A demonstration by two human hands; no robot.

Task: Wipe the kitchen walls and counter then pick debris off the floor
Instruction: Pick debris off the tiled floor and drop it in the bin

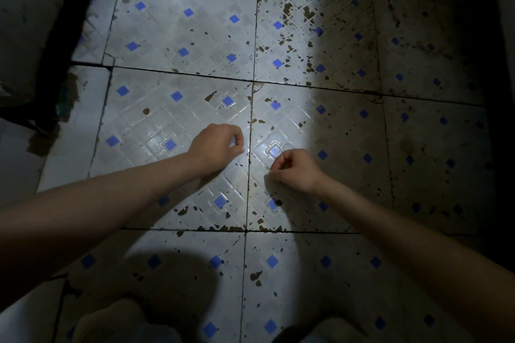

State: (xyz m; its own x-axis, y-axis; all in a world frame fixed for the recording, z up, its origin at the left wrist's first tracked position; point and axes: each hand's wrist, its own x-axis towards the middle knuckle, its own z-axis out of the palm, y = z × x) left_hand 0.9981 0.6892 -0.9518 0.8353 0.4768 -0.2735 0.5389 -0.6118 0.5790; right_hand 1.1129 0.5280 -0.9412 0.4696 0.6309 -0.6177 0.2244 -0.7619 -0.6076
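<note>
So we're crouched over the floor (pixel 178 19), knees (pixel 111 320) at the bottom edge. Right hand (pixel 295 170) is nearest, low over a tile, fingers curled, thumb and forefinger pinched together; whether there's a crumb in that grip we can't tell. Left hand (pixel 217 145) is just beyond, curled up the same way, again can't tell what's in it. Looks like the debris-picking step. Brown flecks (pixel 287 8) are scattered all around, thickest on the far right tiles, so next we'd need fine pinches further out.
</note>
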